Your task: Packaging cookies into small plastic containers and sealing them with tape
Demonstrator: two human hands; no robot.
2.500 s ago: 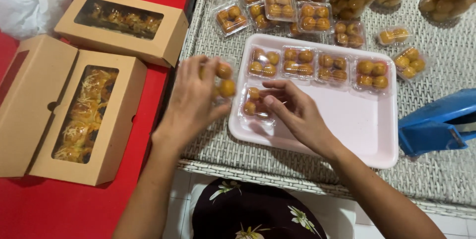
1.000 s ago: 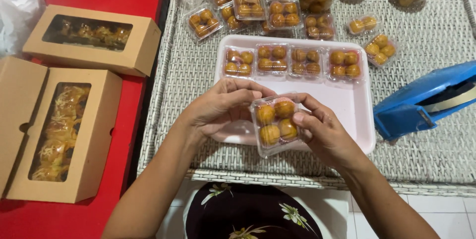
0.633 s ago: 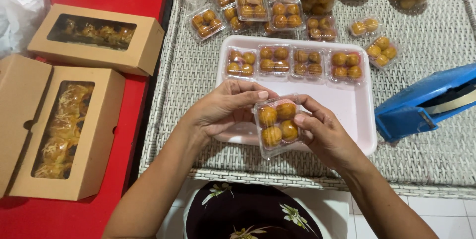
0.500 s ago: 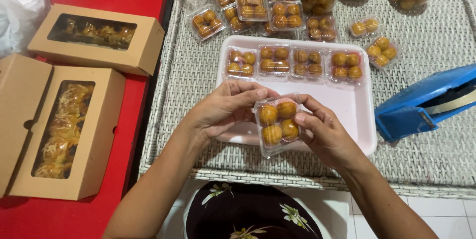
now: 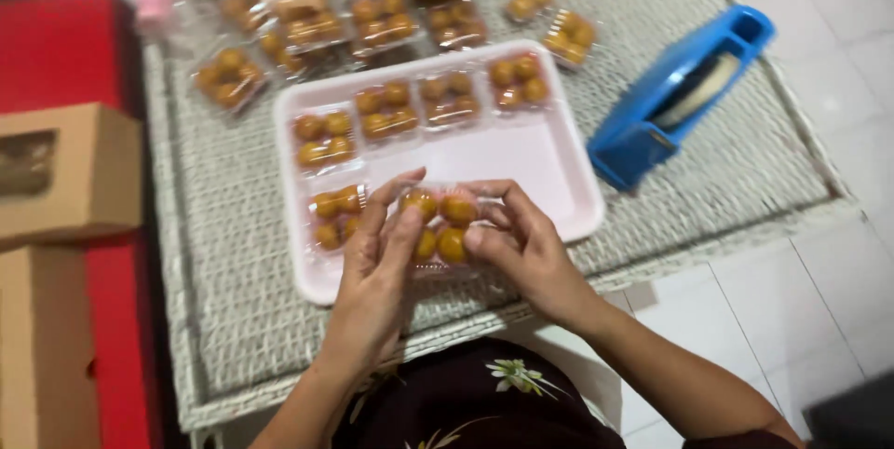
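Both hands hold one small clear plastic pack of round orange pastries [image 5: 440,225] above the near edge of a pale pink tray [image 5: 521,156]. My left hand [image 5: 377,272] grips the pack's left side, fingers up over its top. My right hand [image 5: 523,249] pinches its right side, thumb on the front. On the tray, one filled pack [image 5: 335,214] lies at the near left, just left of my left fingers. Several more filled packs [image 5: 419,104] lie in a row along the tray's far side.
The tray rests on a grey woven table [image 5: 223,253]. More filled packs [image 5: 307,20] crowd the far part. A blue tape dispenser [image 5: 675,95] sits right of the tray. Brown windowed boxes [image 5: 56,174] lie on a red surface [image 5: 121,346] at left. White floor tiles at right.
The view has swung right and the boxes slid to the left edge. My hands still hold the same pack, now lower over the tray's near edge beside another pack.
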